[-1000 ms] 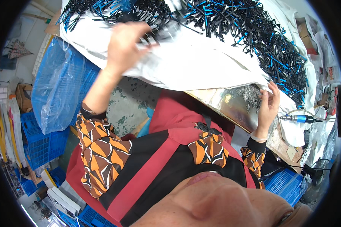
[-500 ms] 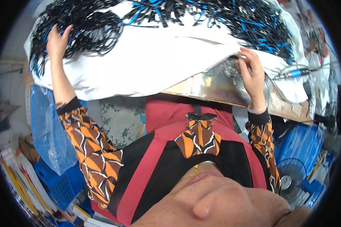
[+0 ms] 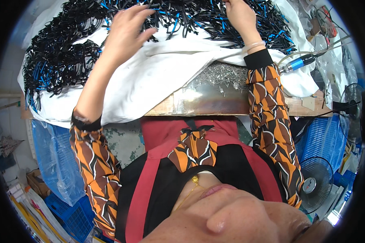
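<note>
One left hand [image 3: 127, 34], fingers wide, and one right hand [image 3: 242, 19], grip indeterminable, are at far black strips [image 3: 54, 46] on white cloth [image 3: 138, 79], apparently laid to shield the table [image 3: 298, 106].

L hand [image 3: 125, 34] w/ thumb [image 3: 147, 35] apart, R hand [image 3: 242, 18] fwd, grip unclear, both arms [image 3: 94, 91] outstretched

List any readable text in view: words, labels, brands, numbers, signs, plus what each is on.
No text reads clearly enough to quote.
Round black wire-caged fan, lower right: small mark on its hub, too small and blurred to read.
Blue-and-black cylindrical tool, upper right: no lettering can be made out.
Thin black and blue strips and white cloth: no lettering visible.
</note>
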Available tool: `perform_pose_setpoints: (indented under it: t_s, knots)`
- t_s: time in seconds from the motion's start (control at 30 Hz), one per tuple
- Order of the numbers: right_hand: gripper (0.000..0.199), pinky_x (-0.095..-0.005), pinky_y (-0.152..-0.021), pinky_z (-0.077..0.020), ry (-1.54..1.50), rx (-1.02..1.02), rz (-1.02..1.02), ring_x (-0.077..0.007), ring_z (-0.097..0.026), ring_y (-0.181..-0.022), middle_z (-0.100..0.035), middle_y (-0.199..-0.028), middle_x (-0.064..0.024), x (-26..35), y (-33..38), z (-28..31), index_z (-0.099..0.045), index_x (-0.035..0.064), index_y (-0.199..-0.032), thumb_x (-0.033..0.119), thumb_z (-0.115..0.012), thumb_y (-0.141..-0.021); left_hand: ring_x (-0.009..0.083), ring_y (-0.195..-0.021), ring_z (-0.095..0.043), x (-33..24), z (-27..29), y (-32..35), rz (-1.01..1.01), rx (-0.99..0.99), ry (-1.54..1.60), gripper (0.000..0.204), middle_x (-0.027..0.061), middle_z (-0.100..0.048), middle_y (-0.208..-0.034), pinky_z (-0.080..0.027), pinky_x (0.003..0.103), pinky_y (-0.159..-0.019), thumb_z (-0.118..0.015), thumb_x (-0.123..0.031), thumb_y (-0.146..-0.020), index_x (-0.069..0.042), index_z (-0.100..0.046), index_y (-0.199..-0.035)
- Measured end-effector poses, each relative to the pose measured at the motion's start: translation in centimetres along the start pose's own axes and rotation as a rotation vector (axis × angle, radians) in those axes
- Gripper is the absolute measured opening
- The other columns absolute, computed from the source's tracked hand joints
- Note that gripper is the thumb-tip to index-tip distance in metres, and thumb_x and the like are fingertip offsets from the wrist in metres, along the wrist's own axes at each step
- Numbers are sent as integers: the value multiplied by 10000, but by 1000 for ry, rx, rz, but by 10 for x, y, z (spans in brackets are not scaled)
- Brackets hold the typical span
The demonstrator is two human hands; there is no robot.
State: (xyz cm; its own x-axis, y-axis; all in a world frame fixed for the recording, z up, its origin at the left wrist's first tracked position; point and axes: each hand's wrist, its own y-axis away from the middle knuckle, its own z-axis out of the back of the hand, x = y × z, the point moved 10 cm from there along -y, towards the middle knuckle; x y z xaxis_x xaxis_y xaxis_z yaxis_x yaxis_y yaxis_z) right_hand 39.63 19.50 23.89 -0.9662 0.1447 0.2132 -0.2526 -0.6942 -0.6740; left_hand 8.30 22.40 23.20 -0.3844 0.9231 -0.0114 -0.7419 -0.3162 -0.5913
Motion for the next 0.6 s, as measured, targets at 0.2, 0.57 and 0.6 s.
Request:
perform_pose_setpoints:
  t_s: [0.2,0.57,0.6]
  knots:
    - [224,-469,-856,-549,19,154,-22,-371,-712,-952,-741,-964,-181,-23,-21,-28,-763,88,-972,211,-581,-931,367,-1157,-643,-56,-128,-97,-27,79,36,404,156,-673,-1270,-506,462,-1011,-730,-293,-921,-57,-675,-1245]
    - [296,-483,-819,-547,-30,103,-91,-387,-707,-908,-729,-910,-191,-9,-30,-40,-714,41,-913,332,-659,-916,378,-1174,-647,5,-132,-36,207,174,233,489,164,-641,-1329,-537,443,-1000,-508,16,-915,-129,-611,-1370]
    - [315,-492,-808,-535,-151,15,-128,-404,-696,-892,-719,-898,-199,-16,-32,-20,-674,29,-924,344,-663,-924,387,-1155,-646,9,-116,-40,195,87,243,472,174,-643,-1304,-535,447,-990,-508,10,-930,-138,-612,-1366]
